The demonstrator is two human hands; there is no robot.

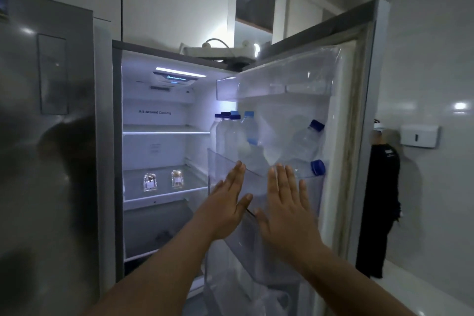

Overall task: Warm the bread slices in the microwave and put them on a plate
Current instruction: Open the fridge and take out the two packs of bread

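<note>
I stand before a fridge with its right door (359, 110) swung open. My left hand (225, 202) and my right hand (287, 208) are raised side by side with straight fingers, in front of the clear door bin (230, 167), holding nothing. Whether the fingertips touch the bin I cannot tell. Two small clear packets (150, 181) stand on a lit inner shelf (164, 196); their contents are too small to make out. No bread, plate or microwave is in view.
Several water bottles with blue caps (230, 133) fill the door bin. The left fridge door (46, 136) is closed. A power strip (218, 50) lies on top of the fridge. A dark garment (379, 208) hangs on the right wall beside a white dispenser (419, 136).
</note>
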